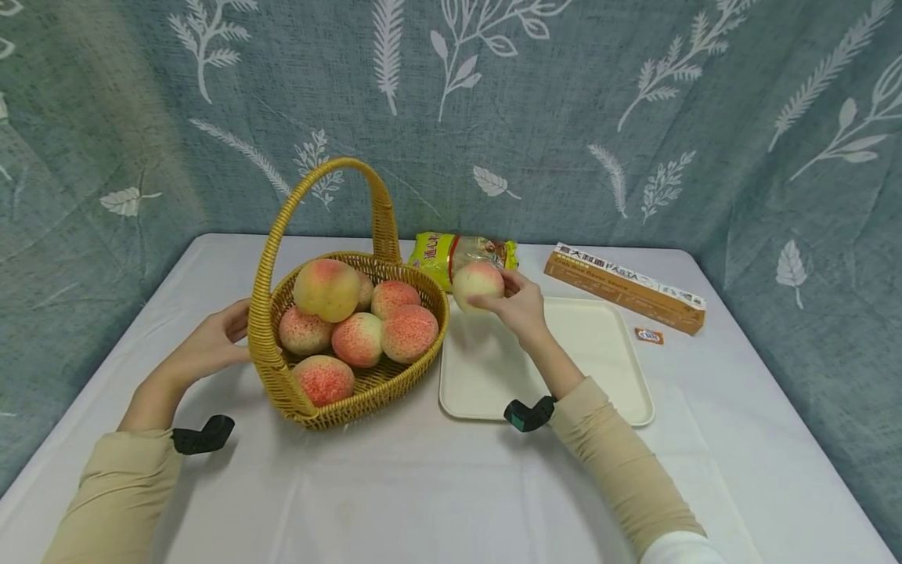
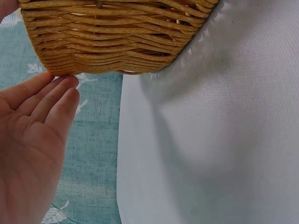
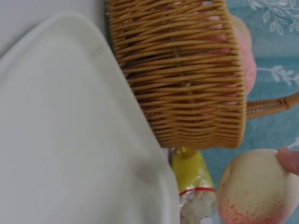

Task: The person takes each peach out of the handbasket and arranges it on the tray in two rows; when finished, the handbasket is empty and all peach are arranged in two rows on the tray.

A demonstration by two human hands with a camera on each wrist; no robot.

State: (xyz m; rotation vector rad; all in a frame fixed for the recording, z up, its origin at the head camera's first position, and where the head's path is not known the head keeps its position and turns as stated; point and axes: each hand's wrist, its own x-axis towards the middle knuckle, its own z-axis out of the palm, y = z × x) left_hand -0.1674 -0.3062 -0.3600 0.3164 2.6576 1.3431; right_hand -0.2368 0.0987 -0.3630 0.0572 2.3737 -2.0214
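My right hand pinches a pale peach with a pink blush, raised over the tray's back left corner, beside the basket. In the right wrist view only a fingertip shows on that peach. My left hand is at the left side of the wicker basket. Its fairly straight fingers touch the woven wall in the left wrist view. Several peaches lie in the basket, among them a large yellow-red one on top and a red speckled one at the front.
A cream tray lies right of the basket. Behind it is a yellow-green packet. A long brown pasta box and a small orange sachet lie at the right. The basket's tall handle arches up.
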